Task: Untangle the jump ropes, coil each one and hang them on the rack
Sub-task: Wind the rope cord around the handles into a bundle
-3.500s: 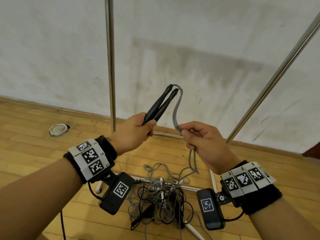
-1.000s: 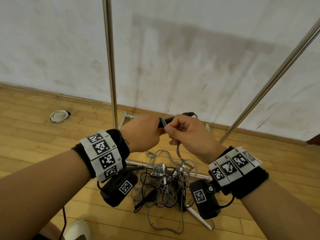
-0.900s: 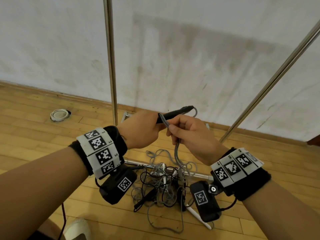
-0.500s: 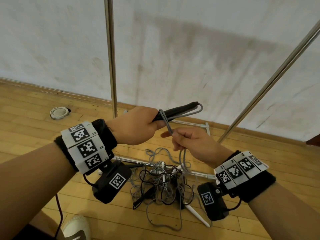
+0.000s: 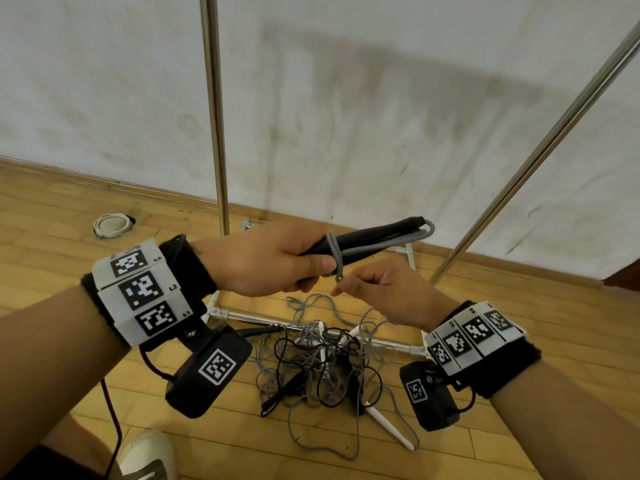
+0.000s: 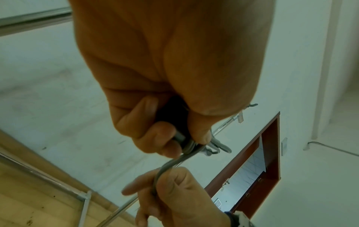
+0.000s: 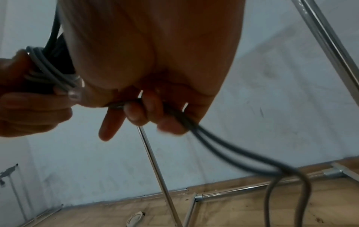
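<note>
Left hand (image 5: 263, 258) grips black handles (image 5: 367, 233), grey cord (image 5: 334, 251) wrapped round them; right hand (image 5: 388, 292) pinches cord below. Tangled pile (image 5: 322, 362) below handles untouched; rack (image 5: 214, 109) bare, nothing hung.

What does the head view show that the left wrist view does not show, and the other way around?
Only the head view shows the tangled pile of ropes on the wooden floor, a round white object near the wall, a shoe and both wrist bands.

Only the left wrist view shows a red-brown doorway and the undersides of the left hand's fingers curled round the handles.

Both show the left hand gripping the black handles with grey rope wrapped round them, the right hand pinching that rope, and the metal rack.
</note>
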Motion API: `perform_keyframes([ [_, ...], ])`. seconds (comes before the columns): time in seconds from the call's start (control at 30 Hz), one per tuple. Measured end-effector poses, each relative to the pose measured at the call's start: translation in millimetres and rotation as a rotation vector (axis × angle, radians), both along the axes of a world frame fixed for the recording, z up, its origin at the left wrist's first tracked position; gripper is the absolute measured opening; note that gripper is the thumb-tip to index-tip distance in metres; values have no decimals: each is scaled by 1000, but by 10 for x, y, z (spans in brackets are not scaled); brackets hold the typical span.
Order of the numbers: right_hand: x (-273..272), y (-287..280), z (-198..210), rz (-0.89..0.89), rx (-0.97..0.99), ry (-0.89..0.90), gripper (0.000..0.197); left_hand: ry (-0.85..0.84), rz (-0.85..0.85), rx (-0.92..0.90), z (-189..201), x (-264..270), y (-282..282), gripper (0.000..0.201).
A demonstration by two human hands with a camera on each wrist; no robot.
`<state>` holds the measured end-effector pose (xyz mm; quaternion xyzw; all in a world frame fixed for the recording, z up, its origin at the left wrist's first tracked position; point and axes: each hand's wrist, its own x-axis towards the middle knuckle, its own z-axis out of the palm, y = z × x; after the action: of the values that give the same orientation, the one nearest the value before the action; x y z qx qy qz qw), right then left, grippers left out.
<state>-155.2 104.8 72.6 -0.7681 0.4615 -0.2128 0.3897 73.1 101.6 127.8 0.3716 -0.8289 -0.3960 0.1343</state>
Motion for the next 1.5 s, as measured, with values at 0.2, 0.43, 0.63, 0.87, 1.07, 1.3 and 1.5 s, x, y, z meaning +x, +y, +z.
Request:
perform_keyframes([
  [0.2,-87,-43,-97,52,74,176,22,-84,-137,85,47,-21,67,13],
  [0.43,-42,-117,5,249,-212,703,17,-328,-279,150,-11,-90,138,21],
  [0.63,-50,-109,2,178,-202,474,42,-514,-283,79,-102,-134,96,25],
  [0.87,126,-119,143,-61,5,215,54,-671,-184,-29,-229,-206,36,30],
  [1.07,223,-97,228,-132,74,145,39,-656,6,-131,-328,-184,-33,25],
  [1.3,343,-17,247,-238,71,-172,17,-377,232,-289,-310,-114,-153,23],
  [1.5,319,46,146,-243,62,-344,9,-150,342,-214,-155,-8,-241,27],
])
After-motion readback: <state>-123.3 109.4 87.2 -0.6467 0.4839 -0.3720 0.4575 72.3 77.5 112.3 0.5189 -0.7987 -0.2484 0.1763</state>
